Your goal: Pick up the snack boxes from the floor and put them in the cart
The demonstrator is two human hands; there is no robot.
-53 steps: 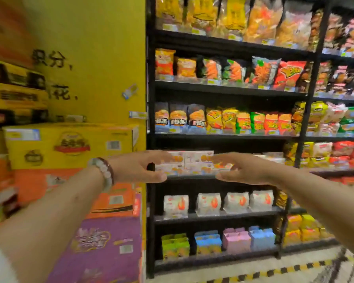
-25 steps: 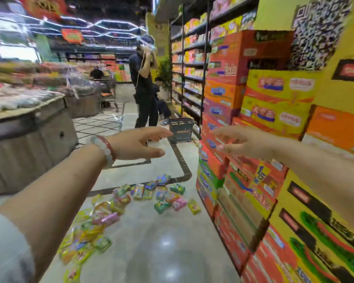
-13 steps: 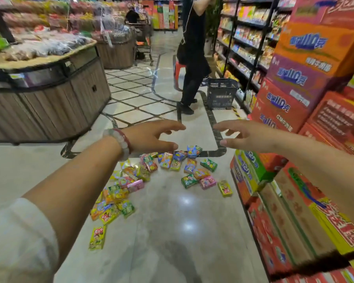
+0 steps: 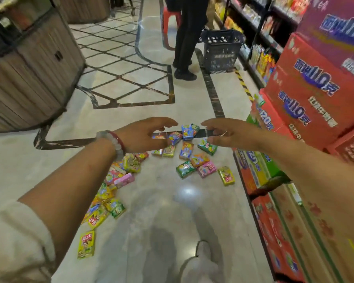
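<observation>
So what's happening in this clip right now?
A person in a shop aisle holds both arms out over small snack boxes scattered on the floor. The left hand and the right hand are open and hold nothing; no box has been picked up yet. A dark basket stands farther up the aisle beside another person. Stacked cartons line the right side.

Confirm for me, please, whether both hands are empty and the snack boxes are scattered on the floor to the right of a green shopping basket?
Not quite: the head view shows the shopping basket is dark blue and stands beyond the snack boxes. Left hand and right hand are indeed empty.
</observation>
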